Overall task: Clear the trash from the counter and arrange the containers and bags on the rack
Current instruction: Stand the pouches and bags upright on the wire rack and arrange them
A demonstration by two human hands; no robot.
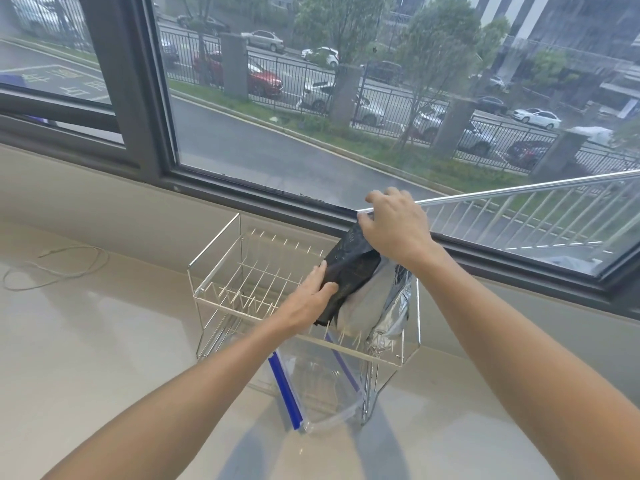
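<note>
Both hands on black bag (349, 268) — right hand (394, 225) gripping top, left hand (308, 299) alongside.

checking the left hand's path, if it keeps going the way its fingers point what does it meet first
The left hand already touches the black crinkled plastic bag in the wire rack; pushing on, it would likely press that into the silver foil bag behind.

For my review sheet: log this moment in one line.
phase: racking bags | both hands on black bag | silver bag beside, in rack
</note>
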